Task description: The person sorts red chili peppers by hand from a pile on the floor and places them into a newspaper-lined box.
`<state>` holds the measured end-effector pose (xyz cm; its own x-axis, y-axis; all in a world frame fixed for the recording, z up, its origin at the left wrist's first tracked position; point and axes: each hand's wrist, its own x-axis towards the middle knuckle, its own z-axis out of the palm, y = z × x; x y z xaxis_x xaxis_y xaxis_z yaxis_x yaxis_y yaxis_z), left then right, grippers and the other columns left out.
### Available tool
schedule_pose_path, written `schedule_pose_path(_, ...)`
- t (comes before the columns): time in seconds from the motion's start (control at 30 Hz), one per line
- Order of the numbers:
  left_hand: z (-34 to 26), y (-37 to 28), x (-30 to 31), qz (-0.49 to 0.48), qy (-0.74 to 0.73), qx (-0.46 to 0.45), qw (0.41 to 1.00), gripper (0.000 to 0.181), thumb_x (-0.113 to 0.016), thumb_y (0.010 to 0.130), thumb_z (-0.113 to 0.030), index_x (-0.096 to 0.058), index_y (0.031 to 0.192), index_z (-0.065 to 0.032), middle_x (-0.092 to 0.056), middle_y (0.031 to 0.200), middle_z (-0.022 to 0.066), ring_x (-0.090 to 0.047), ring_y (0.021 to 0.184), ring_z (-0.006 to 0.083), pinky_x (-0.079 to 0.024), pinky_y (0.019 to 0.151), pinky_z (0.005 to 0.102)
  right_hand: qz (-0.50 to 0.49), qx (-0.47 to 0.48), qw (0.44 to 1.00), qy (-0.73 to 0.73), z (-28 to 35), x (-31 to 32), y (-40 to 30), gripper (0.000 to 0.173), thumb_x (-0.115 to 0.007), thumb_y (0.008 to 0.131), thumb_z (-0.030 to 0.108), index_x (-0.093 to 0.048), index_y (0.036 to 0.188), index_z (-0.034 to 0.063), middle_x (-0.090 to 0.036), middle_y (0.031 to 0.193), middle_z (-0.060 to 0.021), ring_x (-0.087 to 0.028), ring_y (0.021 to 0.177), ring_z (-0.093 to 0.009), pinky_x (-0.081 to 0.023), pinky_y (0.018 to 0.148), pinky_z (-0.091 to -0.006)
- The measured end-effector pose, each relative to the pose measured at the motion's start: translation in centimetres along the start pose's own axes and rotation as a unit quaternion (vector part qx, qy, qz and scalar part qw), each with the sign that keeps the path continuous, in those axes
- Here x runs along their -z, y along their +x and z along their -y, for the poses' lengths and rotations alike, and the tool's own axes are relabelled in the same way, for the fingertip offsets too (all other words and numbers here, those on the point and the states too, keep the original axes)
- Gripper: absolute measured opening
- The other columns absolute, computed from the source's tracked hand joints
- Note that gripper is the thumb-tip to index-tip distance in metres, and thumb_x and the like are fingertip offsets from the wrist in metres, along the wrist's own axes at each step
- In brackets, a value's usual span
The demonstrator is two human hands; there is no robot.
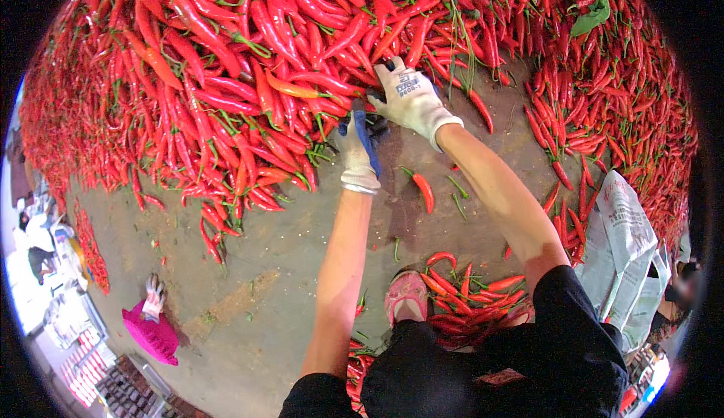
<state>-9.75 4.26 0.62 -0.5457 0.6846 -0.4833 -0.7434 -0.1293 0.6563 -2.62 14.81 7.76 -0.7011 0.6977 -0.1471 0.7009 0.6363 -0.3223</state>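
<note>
A large heap of red chili peppers with green stems rises before me. My right hand, in a white knit glove with a dark coated palm, reaches to the heap's near edge, its fingertips among the peppers. Just left of it and closer to me is my left hand, in a matching glove with blue coating, thumb side up beside the lowest peppers. The palms and whatever may be between the fingers are hidden. A single red chili pepper lies on the floor below my hands.
More chilies lie by my pink shoe. At right, a pale woven sack with writing leans near another pepper slope. A magenta cushion with a glove rests on the concrete floor.
</note>
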Motion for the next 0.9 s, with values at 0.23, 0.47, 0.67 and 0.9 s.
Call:
schedule_pose_path(0.23,3.1,-3.7,0.9,-0.005,0.43,-0.075,0.9,0.018,-0.051,0.092,-0.014,-0.059,0.084,0.0003,-0.061,0.067,0.0038,-0.058,0.058,0.0158,-0.048,0.055,0.0321,-0.004,0.002,1.0,-0.002,-3.6,-2.4,-3.8,0.037,-0.054,0.084,0.03,-0.055,0.11,0.0041,-0.054,0.112,-0.0286,-0.06,0.093,-0.039,-0.05,0.083,-0.0435)
schedule_pose_path(0.47,5.7,-10.2,2.1,0.165,0.4,0.057,0.899,0.019,-0.062,0.084,-0.014,-0.061,0.096,0.0005,-0.065,0.076,0.0063,-0.063,0.067,0.0132,-0.051,0.063,0.0301,-0.2,-0.111,0.971,-0.061,-8.3,4.2,-4.0,0.074,-0.063,0.074,0.054,-0.046,0.122,-0.0002,-0.054,0.116,-0.0243,-0.057,0.101,-0.037,-0.047,0.084,-0.0458)
schedule_pose_path(0.67,3.6,-12.1,1.6,0.196,0.327,0.025,0.924,0.029,-0.061,0.081,0.001,-0.06,0.11,-0.0003,-0.066,0.097,0.0041,-0.061,0.078,0.01,-0.05,0.069,0.0247,-0.16,-0.169,0.962,-0.142,-11.7,7.8,3.0,0.046,-0.054,0.086,0.039,-0.053,0.116,0.0047,-0.064,0.09,-0.0195,-0.062,0.086,-0.036,-0.049,0.074,-0.0451)
schedule_pose_path(0.9,-1.1,-13.4,-0.5,0.109,0.29,0.012,0.951,0.036,-0.053,0.084,-0.001,-0.054,0.121,-0.0027,-0.06,0.085,-0.0013,-0.052,0.065,0.0037,-0.045,0.056,0.0203,-0.218,-0.05,0.965,0.137,-6.2,5.0,-7.0,0.021,-0.054,0.084,0.023,-0.059,0.091,0.0038,-0.061,0.078,-0.0208,-0.059,0.074,-0.04,-0.047,0.066,-0.046)
